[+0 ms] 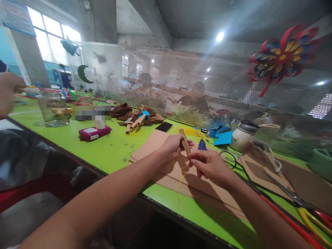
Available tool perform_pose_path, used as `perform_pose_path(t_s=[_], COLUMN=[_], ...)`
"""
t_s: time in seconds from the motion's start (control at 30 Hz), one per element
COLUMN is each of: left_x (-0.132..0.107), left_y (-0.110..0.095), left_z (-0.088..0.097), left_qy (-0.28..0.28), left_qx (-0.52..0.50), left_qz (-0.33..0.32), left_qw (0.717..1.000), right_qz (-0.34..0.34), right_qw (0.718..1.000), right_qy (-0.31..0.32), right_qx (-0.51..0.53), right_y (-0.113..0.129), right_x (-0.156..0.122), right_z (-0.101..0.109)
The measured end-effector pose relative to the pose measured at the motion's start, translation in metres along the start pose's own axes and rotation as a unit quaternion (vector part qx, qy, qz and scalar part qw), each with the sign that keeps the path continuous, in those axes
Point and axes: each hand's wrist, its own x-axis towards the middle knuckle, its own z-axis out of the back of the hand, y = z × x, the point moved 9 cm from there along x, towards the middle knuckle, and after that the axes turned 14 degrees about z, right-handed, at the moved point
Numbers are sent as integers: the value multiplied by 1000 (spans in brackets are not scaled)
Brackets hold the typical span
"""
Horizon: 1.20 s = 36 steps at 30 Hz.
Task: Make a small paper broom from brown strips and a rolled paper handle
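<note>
My left hand (174,144) grips a narrow brown paper strip (185,141) that stands tilted, a yellow line running along it. Fingers closed in a pinch, my right hand (207,165) meets the strip's lower end. Thin yellow threads (181,178) dangle below both hands. Beneath them lies a stack of brown paper sheets (147,147). Just behind my right hand is a blue pointed tool (202,143), partly hidden; I cannot make out its full shape.
Scissors (285,190) lie on brown card at the right, near a white jar (242,135). Further left are a purple box (94,132), a glass jar (53,109) and brown paper flowers (145,117). Another person's hand (10,91) shows at the left edge. A perforated screen (166,76) backs the table.
</note>
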Motion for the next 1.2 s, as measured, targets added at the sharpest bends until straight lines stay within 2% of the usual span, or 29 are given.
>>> perform_pose_path(t_s=[0.1, 0.27, 0.57, 0.73, 0.83, 0.93, 1.03, 1.13, 1.2], left_x=[-2, -4, -1, 1, 2, 2, 1, -3, -5], left_y=[-6, -12, -14, -13, -13, -13, -14, -13, -11], left_z=[3, 8, 10, 10, 11, 11, 9, 3, -2], left_qy=[-12, -30, -36, -35, -36, -35, -25, -8, 6], left_qx=[-15, -17, -35, -36, -37, -41, -37, -27, -21], left_qz=[-18, -27, -25, -21, -24, -34, -42, -41, -36], left_qw=[1000, 999, 998, 999, 998, 998, 998, 999, 999], right_qz=[1, -24, -79, -102, -96, -61, -20, 4, 8], right_qw=[999, 998, 995, 988, 984, 983, 987, 982, 972], right_qy=[24, 27, 65, 117, 148, 170, 127, -11, -101], right_qx=[-35, -52, -8, 8, -10, -39, -91, -187, -213], right_y=[3, -1, -14, -15, -10, 3, 14, 19, 18], right_x=[-2, -2, -7, -10, -12, -13, -9, -3, -1], right_z=[-4, -2, -12, -22, -24, -18, 1, 36, 52])
